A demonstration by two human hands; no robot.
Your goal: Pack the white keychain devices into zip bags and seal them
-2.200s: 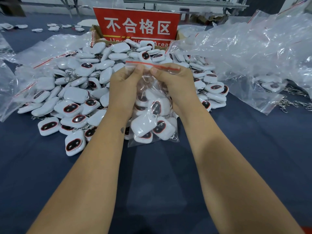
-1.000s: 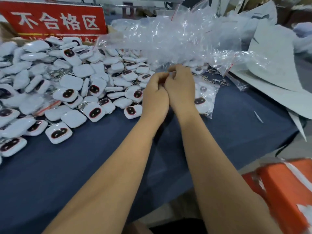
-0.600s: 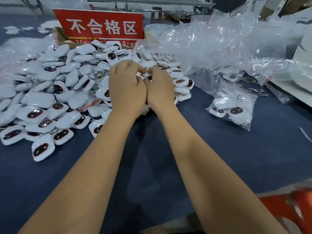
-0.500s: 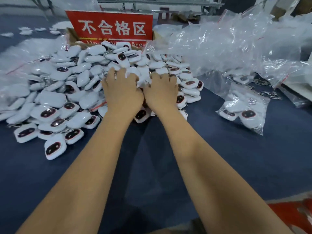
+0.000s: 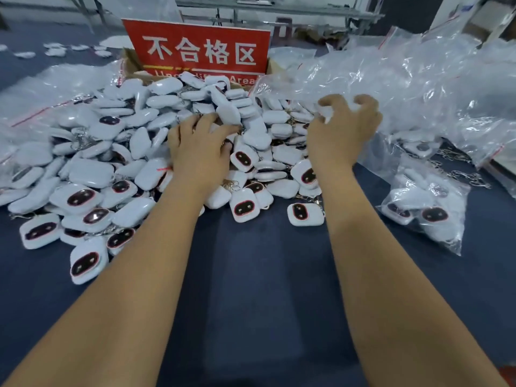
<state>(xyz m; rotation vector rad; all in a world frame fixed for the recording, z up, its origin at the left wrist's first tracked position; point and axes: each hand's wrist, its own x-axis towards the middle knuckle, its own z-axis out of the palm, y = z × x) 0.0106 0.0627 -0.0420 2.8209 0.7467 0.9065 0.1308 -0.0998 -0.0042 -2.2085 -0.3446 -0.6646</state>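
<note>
A big heap of white keychain devices (image 5: 156, 152) with dark oval faces covers the left and middle of the blue table (image 5: 251, 275). My left hand (image 5: 201, 152) rests on the heap with its fingers spread over several devices. My right hand (image 5: 343, 129) is at the near edge of a mound of empty clear zip bags (image 5: 418, 88). Its fingers are curled like a claw into the plastic and pinch a bag there. A filled zip bag (image 5: 427, 208) with several devices lies on the table to the right of my right forearm.
A red sign with white characters (image 5: 201, 48) stands behind the heap in a cardboard box (image 5: 131, 65). More clear bags (image 5: 55, 88) lie at the left. Loose metal chains (image 5: 460, 171) lie under the bag mound at the right.
The filled bag that both hands held was set down at the right. Both hands came back onto the heap; then the right hand moved right into the empty bags.
</note>
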